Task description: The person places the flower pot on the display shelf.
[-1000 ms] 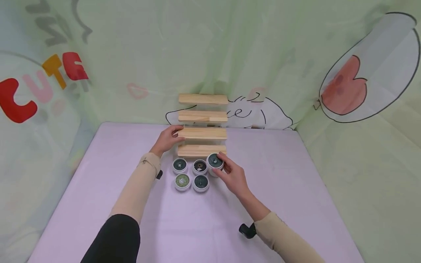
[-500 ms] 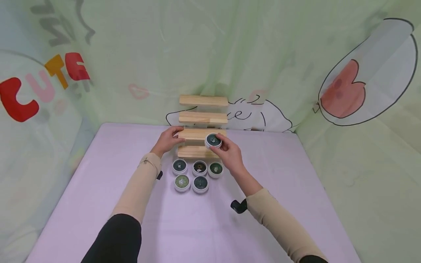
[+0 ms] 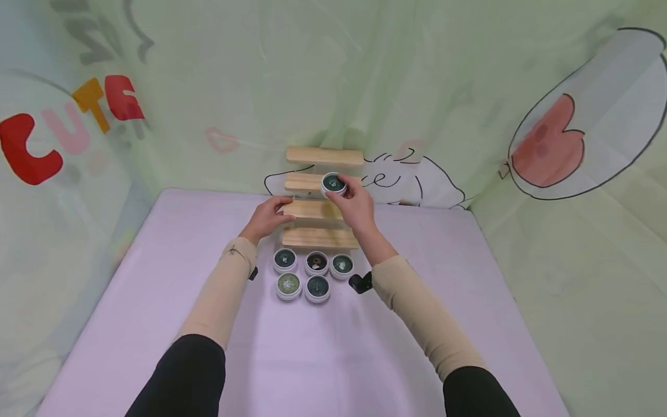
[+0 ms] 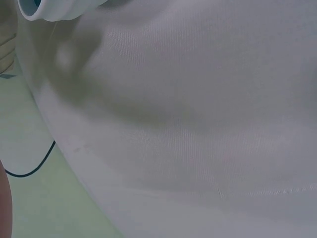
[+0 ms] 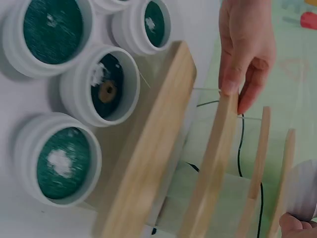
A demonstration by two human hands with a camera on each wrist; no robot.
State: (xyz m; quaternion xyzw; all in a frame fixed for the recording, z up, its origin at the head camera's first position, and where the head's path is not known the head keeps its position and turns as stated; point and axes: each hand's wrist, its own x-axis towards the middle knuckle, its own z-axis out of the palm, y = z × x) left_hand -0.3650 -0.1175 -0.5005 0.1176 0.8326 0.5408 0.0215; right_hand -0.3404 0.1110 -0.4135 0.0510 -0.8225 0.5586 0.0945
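Observation:
A stepped rack of light wooden boards stands at the back of the table. My left hand [image 3: 267, 219] pinches the left end of its second-lowest board [image 3: 312, 209] between thumb and fingers; the right wrist view shows this grip too. My right hand [image 3: 356, 205] holds a small white round jar [image 3: 333, 183] with dark green contents by its right side. That jar overlaps the second board from the top [image 3: 301, 182] in the head view. At the right wrist view's lower right edge, only fingertips [image 5: 296, 225] and part of the held jar [image 5: 303, 191] show.
Several similar jars sit in front of the rack's lowest board [image 3: 318, 237], among them a light green one [image 3: 289, 284] and one with a brown ring [image 5: 106, 91] inside. A patterned cloth wall [image 3: 219, 87] rises close behind the rack's top board [image 3: 325, 155].
My right hand has lifted its jar from near the jar group, moving up and back past the lower boards. Another jar on the table came into sight beneath it. The left hand keeps its grip.

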